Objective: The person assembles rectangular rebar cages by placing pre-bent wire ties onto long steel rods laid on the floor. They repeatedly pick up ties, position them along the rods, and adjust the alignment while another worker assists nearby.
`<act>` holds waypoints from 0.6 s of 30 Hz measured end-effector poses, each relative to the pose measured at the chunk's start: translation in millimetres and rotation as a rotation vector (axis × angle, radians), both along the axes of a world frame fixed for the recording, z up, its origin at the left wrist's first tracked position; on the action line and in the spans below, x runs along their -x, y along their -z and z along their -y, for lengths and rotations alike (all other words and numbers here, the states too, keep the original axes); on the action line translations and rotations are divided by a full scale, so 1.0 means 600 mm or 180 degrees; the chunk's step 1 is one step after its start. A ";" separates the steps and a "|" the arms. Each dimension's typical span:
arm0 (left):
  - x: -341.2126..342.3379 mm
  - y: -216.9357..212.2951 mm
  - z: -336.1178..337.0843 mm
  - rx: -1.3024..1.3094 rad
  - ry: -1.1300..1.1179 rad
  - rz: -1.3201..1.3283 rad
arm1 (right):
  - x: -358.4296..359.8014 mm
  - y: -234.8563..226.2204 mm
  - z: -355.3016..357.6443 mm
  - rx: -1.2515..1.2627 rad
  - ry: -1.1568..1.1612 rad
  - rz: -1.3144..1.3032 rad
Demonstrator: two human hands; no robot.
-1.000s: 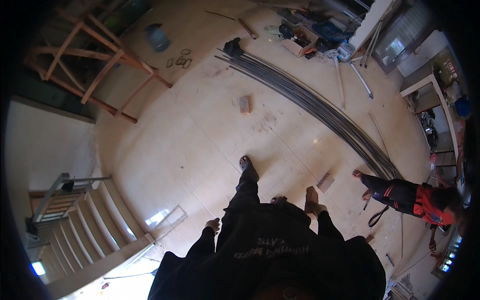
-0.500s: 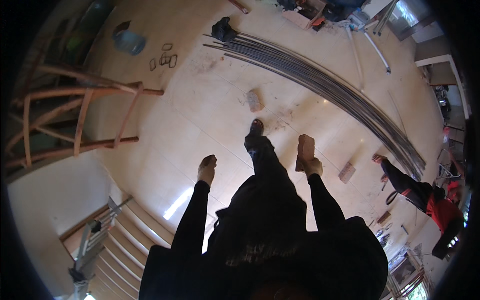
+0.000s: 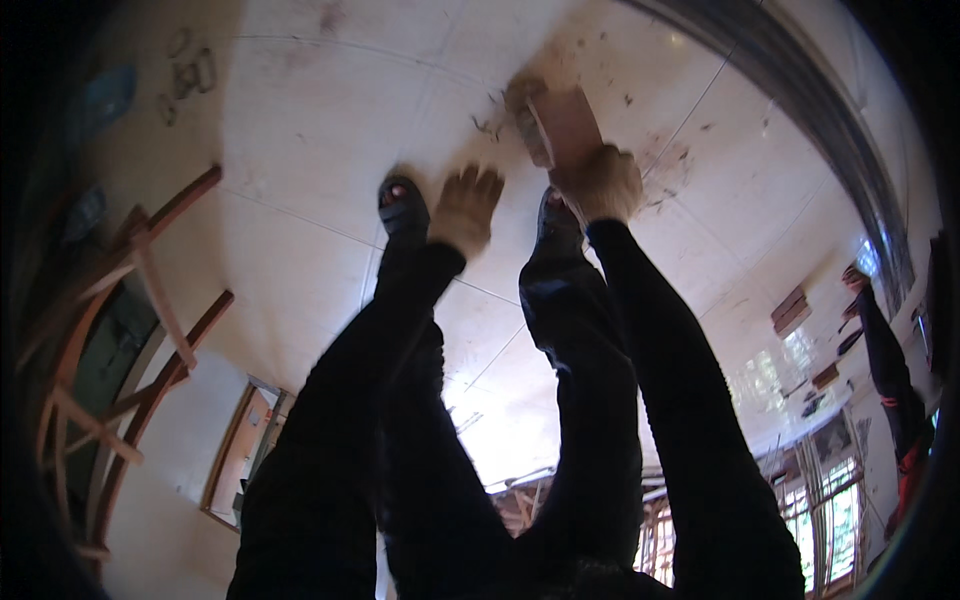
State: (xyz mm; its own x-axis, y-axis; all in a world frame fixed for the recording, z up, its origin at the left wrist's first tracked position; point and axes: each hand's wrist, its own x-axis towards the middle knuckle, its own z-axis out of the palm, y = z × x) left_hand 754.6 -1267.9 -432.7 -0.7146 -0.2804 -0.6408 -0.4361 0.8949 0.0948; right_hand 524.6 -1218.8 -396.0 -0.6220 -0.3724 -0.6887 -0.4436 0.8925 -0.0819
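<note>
A reddish brick (image 3: 572,125) is in my right hand (image 3: 600,185), whose fingers close round its near end. Just beyond my right foot, a second brick (image 3: 524,98) lies on the floor, partly covered by the held one. Whether the two bricks touch, I cannot tell. My left hand (image 3: 468,208) reaches forward over the floor near my left foot, fingers stretched out and slightly apart, with nothing in it.
Long dark metal rods (image 3: 820,110) curve across the far right. At the right stand another person's leg and foot (image 3: 880,330), near a loose brick (image 3: 790,312). A wooden ladder-like frame (image 3: 150,300) is at the left, with wire loops (image 3: 190,75) beyond it.
I have stepped forward and bent down toward the brick on the floor. My right hand has carried its brick close to that one; my left hand has reached forward and opened.
</note>
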 end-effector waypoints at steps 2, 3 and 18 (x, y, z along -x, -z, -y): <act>0.025 0.138 0.052 0.0012 0.0386 -0.0580 | -0.031 0.080 0.029 0.0065 0.0035 -0.0266; 0.027 0.193 0.062 0.0117 0.0474 -0.0906 | -0.048 0.135 0.020 0.0284 -0.0043 -0.0679; -0.109 0.215 0.070 0.0320 -0.1478 -0.0574 | -0.122 0.196 0.033 0.0136 0.0567 -0.0792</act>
